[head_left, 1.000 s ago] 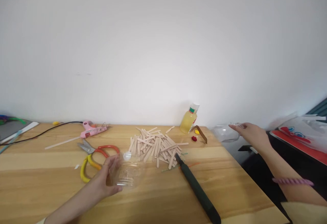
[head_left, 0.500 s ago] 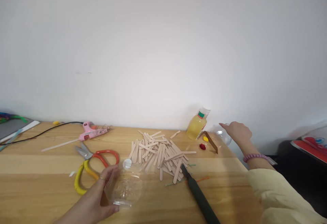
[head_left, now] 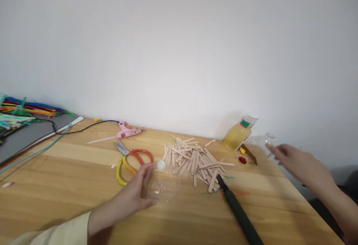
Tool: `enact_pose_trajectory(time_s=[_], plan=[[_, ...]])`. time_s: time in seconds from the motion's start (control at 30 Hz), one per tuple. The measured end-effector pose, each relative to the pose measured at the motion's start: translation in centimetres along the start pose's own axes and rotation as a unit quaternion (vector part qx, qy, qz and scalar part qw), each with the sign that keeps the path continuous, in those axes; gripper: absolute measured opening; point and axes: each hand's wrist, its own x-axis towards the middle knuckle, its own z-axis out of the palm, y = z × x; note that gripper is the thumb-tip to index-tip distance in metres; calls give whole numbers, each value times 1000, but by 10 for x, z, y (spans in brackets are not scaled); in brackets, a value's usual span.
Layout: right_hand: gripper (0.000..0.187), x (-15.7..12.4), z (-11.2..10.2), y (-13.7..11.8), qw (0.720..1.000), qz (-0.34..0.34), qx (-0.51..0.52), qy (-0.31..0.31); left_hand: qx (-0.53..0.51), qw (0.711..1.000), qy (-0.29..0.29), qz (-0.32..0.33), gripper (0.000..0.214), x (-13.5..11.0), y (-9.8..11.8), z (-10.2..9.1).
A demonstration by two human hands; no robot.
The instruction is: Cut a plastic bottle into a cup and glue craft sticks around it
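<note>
My left hand (head_left: 131, 194) lies on the wooden table (head_left: 69, 185), fingers curled round a clear plastic cup (head_left: 165, 187) that rests on its side. A small white cap (head_left: 160, 165) sits just beyond the cup. My right hand (head_left: 302, 165) hovers at the table's right edge with fingers stretched out and nothing in them. Its fingertips point at a clear plastic piece (head_left: 263, 140) standing at the far right corner, slightly apart from it. A pile of wooden craft sticks (head_left: 195, 159) lies between the hands.
Scissors with orange and yellow handles (head_left: 131, 159) lie left of the sticks, a pink glue gun (head_left: 127, 130) with a black cord behind them. A yellow bottle (head_left: 237, 135) leans by the wall. A black-handled tool (head_left: 240, 215) lies at front right. Coloured pipe cleaners (head_left: 22, 110) are far left.
My right hand brought the clear plastic piece from off the table to the far right corner, let it go and drew back. My view turned left. The left hand kept its hold.
</note>
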Motion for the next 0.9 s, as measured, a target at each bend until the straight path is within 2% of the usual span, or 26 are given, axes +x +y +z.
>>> enact_pose_trajectory(time_s=[0.07,0.1,0.17,0.2,0.27,0.37,0.43,0.5,0.53,0.63,0.7,0.77,0.83,0.9], plan=[[46,-57,13,-8,995,-19,-24,-93,-5,1000,12,-5,81,0,3,0],[46,-86,24,-11,993,-25,-19,-112,-1,1000,22,-13,80,1,4,1],[52,-136,51,-15,992,-51,12,-111,7,999,45,-23,79,2,5,1],[54,-155,66,-16,990,-86,33,-110,5,998,54,-23,80,2,5,1],[52,-177,91,-15,988,-141,48,-53,-13,998,59,-14,81,4,3,2],[42,-178,110,-10,984,-155,88,0,-26,998,57,-4,83,7,-1,1],[37,-170,110,-6,981,-103,160,-21,-15,998,60,-9,85,10,0,-1],[34,-162,105,-2,956,-10,282,-78,-4,998,63,-19,86,13,3,-3],[33,-159,101,-2,929,40,351,-109,4,998,66,-22,87,15,6,-5],[38,-153,91,-5,825,163,510,-183,49,996,71,-28,87,23,14,-9],[40,-148,87,-10,767,202,575,-202,82,994,63,-27,86,29,17,-13],[40,-140,84,-14,729,209,618,-208,100,994,47,-25,85,33,20,-15],[41,-131,84,-17,730,199,620,-208,103,994,35,-25,83,35,20,-17],[44,-119,84,-18,752,192,594,-211,98,994,30,-24,82,34,18,-18]])
